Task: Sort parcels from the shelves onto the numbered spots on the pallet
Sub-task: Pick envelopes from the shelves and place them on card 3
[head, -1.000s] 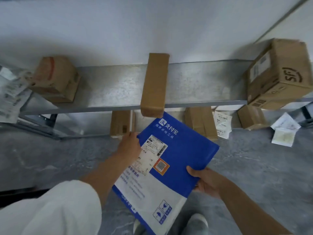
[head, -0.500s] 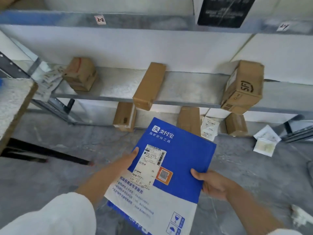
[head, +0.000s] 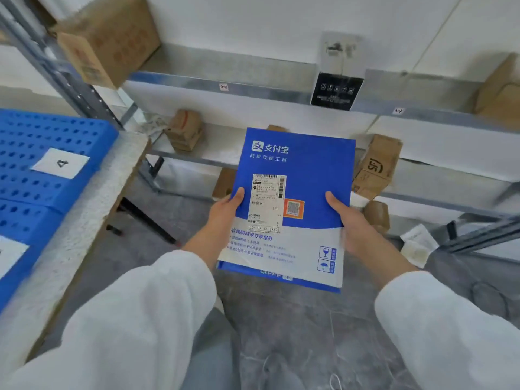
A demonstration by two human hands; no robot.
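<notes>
A flat blue-and-white parcel (head: 309, 170) with a shipping label faces me, held upright in front of the shelves. My left hand (head: 225, 212) grips its left edge and my right hand (head: 349, 220) grips its right edge, thumbs on the front. At the left lies the blue perforated pallet (head: 33, 136) on a table, with a white paper marked 4 (head: 60, 163) and part of another paper spot (head: 8, 257) nearer me.
Metal shelves (head: 197, 83) hold several cardboard boxes: a large one (head: 109, 43) top left, a small one (head: 184, 130), an SF box (head: 377, 167), a black-and-white carton (head: 337, 77). Small boxes and paper slips (head: 417, 246) lie on the grey floor.
The view has risen and swung left, bringing the blue pallet into sight. The parcel has been lifted and turned square to me, with both hands now gripping its sides.
</notes>
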